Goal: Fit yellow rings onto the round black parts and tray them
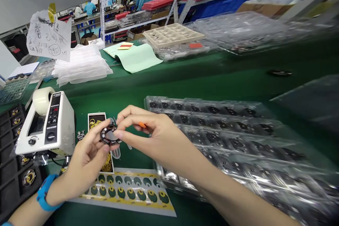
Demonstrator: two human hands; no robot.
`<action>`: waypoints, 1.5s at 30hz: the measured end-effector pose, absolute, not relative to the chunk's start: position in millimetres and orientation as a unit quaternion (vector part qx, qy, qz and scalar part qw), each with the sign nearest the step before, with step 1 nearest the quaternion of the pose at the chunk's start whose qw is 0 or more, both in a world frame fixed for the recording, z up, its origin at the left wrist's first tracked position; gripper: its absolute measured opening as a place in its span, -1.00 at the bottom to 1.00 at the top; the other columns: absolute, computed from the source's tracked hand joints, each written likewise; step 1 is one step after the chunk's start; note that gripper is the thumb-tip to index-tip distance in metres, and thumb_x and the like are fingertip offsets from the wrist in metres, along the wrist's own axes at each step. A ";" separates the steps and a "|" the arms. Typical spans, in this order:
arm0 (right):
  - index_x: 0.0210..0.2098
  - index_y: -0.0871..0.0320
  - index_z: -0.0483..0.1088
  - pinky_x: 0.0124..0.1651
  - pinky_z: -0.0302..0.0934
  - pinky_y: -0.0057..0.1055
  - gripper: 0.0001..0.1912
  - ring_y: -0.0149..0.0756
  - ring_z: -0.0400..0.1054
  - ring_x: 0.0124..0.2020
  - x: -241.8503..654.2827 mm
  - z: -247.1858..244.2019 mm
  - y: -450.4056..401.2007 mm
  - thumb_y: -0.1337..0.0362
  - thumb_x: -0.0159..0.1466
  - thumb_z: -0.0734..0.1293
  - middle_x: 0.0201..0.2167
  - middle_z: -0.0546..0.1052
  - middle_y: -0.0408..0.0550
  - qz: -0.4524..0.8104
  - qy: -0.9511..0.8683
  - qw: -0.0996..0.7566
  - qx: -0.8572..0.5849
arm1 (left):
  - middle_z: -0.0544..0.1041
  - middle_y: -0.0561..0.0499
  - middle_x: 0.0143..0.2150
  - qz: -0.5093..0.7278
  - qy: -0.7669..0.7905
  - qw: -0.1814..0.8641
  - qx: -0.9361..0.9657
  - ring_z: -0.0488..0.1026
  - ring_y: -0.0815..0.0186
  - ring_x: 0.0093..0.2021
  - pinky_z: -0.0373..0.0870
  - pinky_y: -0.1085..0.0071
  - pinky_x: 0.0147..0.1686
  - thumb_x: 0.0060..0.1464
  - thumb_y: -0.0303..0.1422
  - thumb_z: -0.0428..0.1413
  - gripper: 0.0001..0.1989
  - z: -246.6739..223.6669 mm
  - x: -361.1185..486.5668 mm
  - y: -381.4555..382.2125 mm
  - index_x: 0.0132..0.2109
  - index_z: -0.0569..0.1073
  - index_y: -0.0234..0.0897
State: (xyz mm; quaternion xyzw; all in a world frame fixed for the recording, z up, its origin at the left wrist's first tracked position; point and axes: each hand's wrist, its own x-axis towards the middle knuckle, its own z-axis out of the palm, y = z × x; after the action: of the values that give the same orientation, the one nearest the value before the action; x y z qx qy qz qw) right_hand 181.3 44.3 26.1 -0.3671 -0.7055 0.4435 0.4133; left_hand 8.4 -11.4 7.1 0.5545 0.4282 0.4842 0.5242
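Note:
My left hand (91,153) holds a small round black ring-shaped part (109,135) with a pale centre, gripped at its edge between thumb and fingers. From the right, my right hand (148,127) meets the part, its thumb and forefinger pinched together at the rim. What that pinch holds, if anything, is too small to make out. A bit of something orange (142,125) shows among its curled fingers. Below the hands lies a sheet of yellow-and-green ring stickers (127,191). Behind my left hand is a small box (108,169) of yellow rings, partly hidden.
A white tape dispenser (63,123) stands at the left, beside a black foam tray (9,169) with round parts. Clear plastic trays (201,113) of dark parts fill the right. Papers, a beige compartment tray (172,35) and more plastic trays lie along the back.

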 end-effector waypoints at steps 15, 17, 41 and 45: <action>-0.59 0.13 0.39 -0.29 0.29 -0.38 -0.67 -0.32 0.30 -0.32 175.5 22.1 34.4 0.08 0.19 0.39 -0.38 0.37 -0.06 0.604 -0.584 0.466 -0.278 | 0.63 -0.10 -0.19 0.451 0.417 0.596 0.516 0.57 0.13 -0.14 0.51 0.19 0.00 0.08 -0.11 0.23 -0.72 5.9 4.7 -9.1 -0.20 0.66 -0.20; -0.59 0.13 0.38 -0.31 0.29 -0.38 -0.66 -0.30 0.30 -0.30 172.9 21.0 31.2 0.06 0.20 0.38 -0.39 0.37 -0.05 0.607 -0.579 0.469 -0.277 | 0.63 -0.11 -0.16 0.449 0.414 0.603 0.512 0.57 0.11 -0.13 0.52 0.17 -0.03 0.03 -0.05 0.24 -0.68 6.0 6.1 -10.4 -0.22 0.67 -0.18; -0.53 0.15 0.40 -0.40 0.04 -0.36 -0.73 -0.37 0.16 -0.48 272.2 15.3 71.7 0.09 0.15 0.37 -0.46 0.40 -0.09 0.246 -0.646 0.473 -0.546 | 0.65 -0.07 -0.14 0.497 0.511 0.540 0.447 0.57 0.13 -0.03 0.49 0.33 0.04 0.03 -0.24 0.29 -0.81 14.5 1.0 1.3 -0.23 0.62 -0.24; -0.53 0.21 0.42 -0.48 -0.06 -0.41 -0.68 -0.47 -0.01 -0.62 306.0 -31.2 87.2 0.07 0.15 0.32 -0.68 0.18 -0.24 0.287 -0.639 0.338 -0.628 | 0.65 -0.05 -0.18 0.477 0.535 0.542 0.438 0.58 0.13 -0.06 0.52 0.41 -0.03 -0.06 -0.19 0.34 -0.76 13.1 -2.6 2.3 -0.28 0.62 -0.23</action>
State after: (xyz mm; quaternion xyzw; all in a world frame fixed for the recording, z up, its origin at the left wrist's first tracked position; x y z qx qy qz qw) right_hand 306.0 87.2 -31.2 -0.6284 -0.6391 0.2867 0.3383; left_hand -2.6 2.3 13.1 0.4376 0.5355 0.4775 0.5420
